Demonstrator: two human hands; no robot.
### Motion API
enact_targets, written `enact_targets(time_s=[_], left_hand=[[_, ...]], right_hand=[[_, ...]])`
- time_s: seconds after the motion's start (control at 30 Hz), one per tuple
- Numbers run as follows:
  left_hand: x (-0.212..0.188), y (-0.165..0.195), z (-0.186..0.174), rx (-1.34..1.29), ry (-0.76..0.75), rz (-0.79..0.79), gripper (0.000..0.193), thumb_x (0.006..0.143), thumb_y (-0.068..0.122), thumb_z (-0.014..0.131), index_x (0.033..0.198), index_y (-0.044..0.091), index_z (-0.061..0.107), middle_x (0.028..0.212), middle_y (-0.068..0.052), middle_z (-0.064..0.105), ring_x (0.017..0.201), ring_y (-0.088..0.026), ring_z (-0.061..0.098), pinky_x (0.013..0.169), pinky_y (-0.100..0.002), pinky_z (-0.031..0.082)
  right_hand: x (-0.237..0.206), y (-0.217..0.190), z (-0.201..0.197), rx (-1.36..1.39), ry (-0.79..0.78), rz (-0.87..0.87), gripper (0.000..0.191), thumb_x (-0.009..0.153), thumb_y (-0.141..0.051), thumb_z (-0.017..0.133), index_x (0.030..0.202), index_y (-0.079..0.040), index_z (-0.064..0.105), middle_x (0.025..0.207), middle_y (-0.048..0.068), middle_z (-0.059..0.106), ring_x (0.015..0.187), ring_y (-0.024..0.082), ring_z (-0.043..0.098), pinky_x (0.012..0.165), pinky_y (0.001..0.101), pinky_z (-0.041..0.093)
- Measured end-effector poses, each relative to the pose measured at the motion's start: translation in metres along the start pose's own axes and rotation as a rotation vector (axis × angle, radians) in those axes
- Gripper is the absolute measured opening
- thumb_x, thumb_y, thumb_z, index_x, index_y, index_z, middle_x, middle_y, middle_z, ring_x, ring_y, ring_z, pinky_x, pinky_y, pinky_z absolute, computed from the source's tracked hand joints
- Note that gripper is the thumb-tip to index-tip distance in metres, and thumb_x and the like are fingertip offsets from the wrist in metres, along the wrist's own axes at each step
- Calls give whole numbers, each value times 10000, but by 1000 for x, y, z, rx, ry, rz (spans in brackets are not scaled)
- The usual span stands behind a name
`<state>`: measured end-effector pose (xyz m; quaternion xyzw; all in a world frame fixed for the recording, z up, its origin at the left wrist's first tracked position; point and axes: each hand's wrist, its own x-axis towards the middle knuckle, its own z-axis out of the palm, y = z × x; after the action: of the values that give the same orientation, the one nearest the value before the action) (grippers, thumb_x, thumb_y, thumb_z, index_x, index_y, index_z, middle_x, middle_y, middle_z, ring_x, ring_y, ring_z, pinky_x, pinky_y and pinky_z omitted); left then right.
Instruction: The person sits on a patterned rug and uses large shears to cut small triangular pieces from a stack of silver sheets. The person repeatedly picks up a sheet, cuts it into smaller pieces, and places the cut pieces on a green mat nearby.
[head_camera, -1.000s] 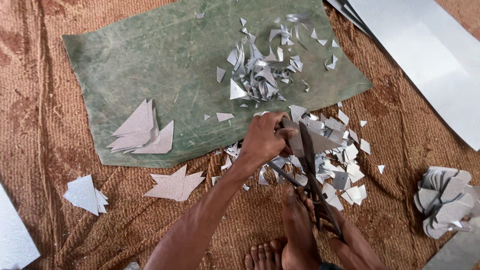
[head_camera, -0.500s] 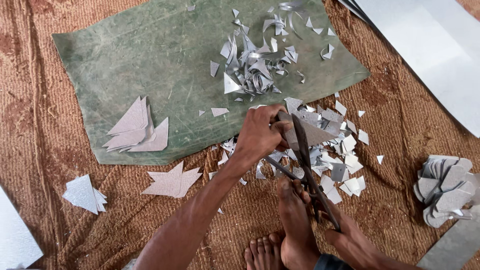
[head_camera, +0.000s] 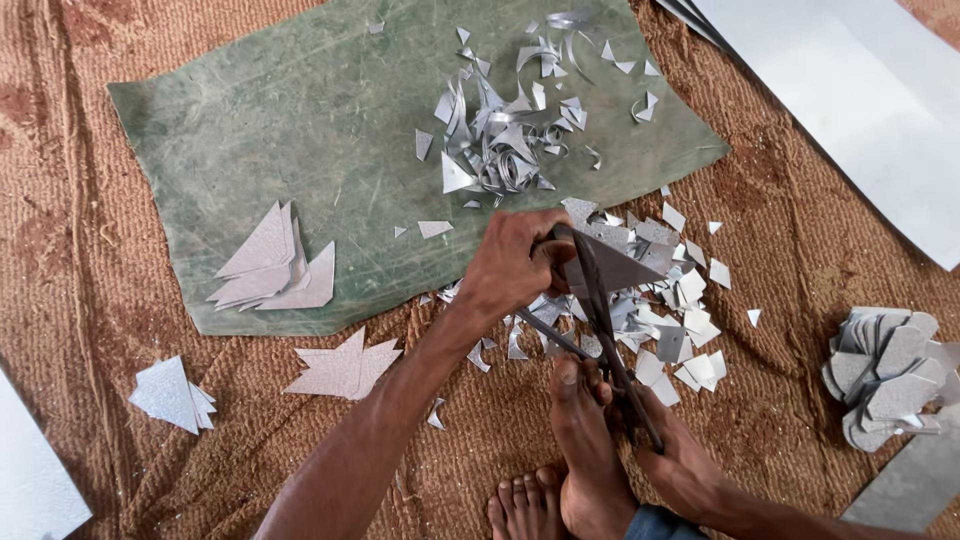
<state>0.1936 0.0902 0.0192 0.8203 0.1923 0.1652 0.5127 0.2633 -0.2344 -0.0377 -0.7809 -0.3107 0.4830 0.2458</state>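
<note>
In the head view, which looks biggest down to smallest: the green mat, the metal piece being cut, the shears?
1. Green mat, by far.
2. Shears, long and thin.
3. Metal piece between the blades, held by the left hand; partly hidden, so nearly level with the shears.

- A coarse brown woven mat (head_camera: 120, 120) covers the whole floor.
- A worn green sheet (head_camera: 300, 130) lies flat on it at the far side.
- A large pale sheet (head_camera: 860, 90) lies at the far right corner.
- Soft, even daylight falls everywhere, with no hard shadows.
</note>
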Motion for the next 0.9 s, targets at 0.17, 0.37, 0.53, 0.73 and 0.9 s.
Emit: enact_targets(time_s=[0.17, 0.37, 0.53, 0.73, 0.9], left_hand=[[-3, 0, 0, -105, -36, -20, 243, 866, -118, 630, 1025, 41, 724, 969, -119, 785, 746, -207, 800, 644, -318, 657], [0, 14, -6, -96, -55, 41, 379, 806, -193, 574, 1066, 35, 731, 987, -150, 805, 855, -220, 810, 687, -310, 678], [-8, 24, -7, -129, -91, -170, 297, 871, -110, 605, 1105, 21, 733, 988, -140, 797, 816, -260, 815, 770, -364, 684], [-14, 11, 4, -83, -53, -43, 472, 786, -135, 589, 1194, 49, 740, 1138, -149, 772, 951, -248, 787, 966, -369, 613], [-12, 6, 2, -43, 39, 86, 496, 774, -146, 637, 1242, 4, 708, 1184, -203, 750, 1014, -285, 767, 1017, -426, 564]], right_hand=[[14, 15, 7, -17, 83, 26, 424, 895, -345, 442, 1223, -92, 531, 793, 84, 608, 678, 188, 544, 603, 407, 535], [26, 23, 11, -62, 103, 123, 378, 972, -429, 398, 1138, -138, 573, 672, 15, 500, 556, 145, 427, 517, 380, 454], [15, 6, -1, 37, 13, 148, 370, 968, -332, 463, 1234, -79, 514, 738, 103, 535, 584, 174, 443, 528, 400, 442], [-11, -23, -11, 105, -31, 251, 1062, 601, -194, 563, 1628, -158, 295, 1241, 204, 633, 728, 285, 582, 647, 449, 555], [-6, -33, -9, -60, 20, 186, 1076, 580, -285, 588, 1595, -108, 276, 1250, 192, 656, 940, 360, 572, 706, 480, 561]])
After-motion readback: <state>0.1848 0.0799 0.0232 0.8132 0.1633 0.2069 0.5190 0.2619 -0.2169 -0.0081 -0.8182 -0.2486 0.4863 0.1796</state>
